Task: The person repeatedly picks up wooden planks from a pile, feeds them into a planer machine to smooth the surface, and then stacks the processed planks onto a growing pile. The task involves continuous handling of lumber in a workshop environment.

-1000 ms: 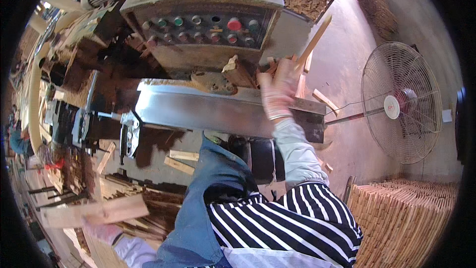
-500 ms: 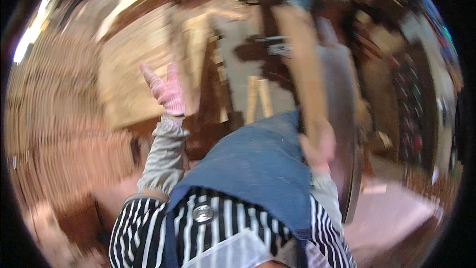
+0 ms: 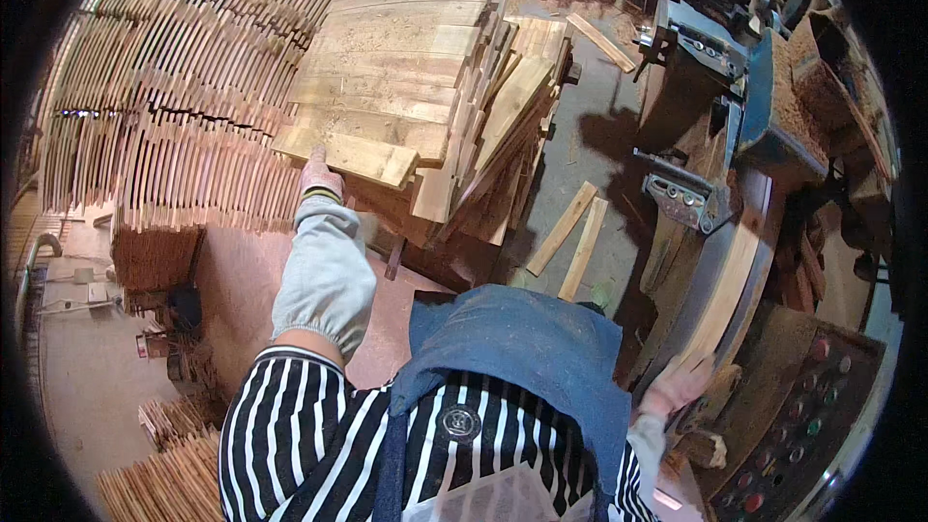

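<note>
My left hand (image 3: 319, 175), in a pink glove with a grey sleeve, reaches out to a pile of rough wooden planks (image 3: 406, 68). Its fingers close on the near edge of the lowest plank (image 3: 350, 156), which juts out from the pile toward me. My right hand (image 3: 677, 389) is low at the right, blurred, gripping the near end of a long pale board (image 3: 733, 271). That board lies along the metal table of a woodworking machine (image 3: 691, 198). A blue apron over a striped shirt fills the bottom middle.
Rows of thin slats (image 3: 164, 135) stand stacked along the left. Two loose strips (image 3: 572, 235) lie on the grey floor between the pile and the machine. A control panel with coloured buttons (image 3: 802, 430) sits at the lower right, and sawdust heaps (image 3: 793, 106) lie on the machine.
The view has swung from the machine and fan toward the plank pile on the left. My left hand rose and reached the jutting plank. My right hand stayed by the machine on the long board.
</note>
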Demonstrator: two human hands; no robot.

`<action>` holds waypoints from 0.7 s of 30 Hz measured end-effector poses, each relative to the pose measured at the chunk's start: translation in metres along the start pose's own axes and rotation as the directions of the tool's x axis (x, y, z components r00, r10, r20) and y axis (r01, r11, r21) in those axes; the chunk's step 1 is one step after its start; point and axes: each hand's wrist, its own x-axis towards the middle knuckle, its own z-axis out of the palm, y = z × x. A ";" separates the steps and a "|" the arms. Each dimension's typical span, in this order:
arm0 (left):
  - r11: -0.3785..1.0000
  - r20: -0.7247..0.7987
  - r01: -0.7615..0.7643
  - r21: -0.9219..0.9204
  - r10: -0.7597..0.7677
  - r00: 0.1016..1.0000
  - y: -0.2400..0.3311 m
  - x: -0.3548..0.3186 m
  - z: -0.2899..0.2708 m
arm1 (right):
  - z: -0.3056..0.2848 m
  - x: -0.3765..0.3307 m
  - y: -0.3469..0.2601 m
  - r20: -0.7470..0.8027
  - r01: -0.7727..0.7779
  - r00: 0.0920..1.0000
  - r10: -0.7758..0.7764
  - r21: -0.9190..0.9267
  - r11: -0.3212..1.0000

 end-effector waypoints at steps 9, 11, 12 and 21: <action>0.980 -0.101 0.189 -0.063 -0.194 0.976 0.027 0.027 0.074 | 0.034 0.215 -0.057 -0.024 0.005 1.000 -0.002 0.092 0.996; 0.974 -0.042 0.080 -0.211 -0.091 0.995 0.012 0.010 0.087 | 0.016 0.224 -0.089 -0.019 0.117 0.993 -0.120 0.401 0.908; 0.928 0.018 0.106 -0.358 -0.106 0.994 0.022 -0.025 0.114 | -0.025 0.217 -0.125 -0.017 0.186 0.974 -0.226 0.625 0.758; 0.934 0.498 0.195 -0.300 -0.021 0.867 0.018 -0.290 0.180 | -0.213 0.113 -0.323 -0.098 0.576 0.792 -0.603 0.448 0.684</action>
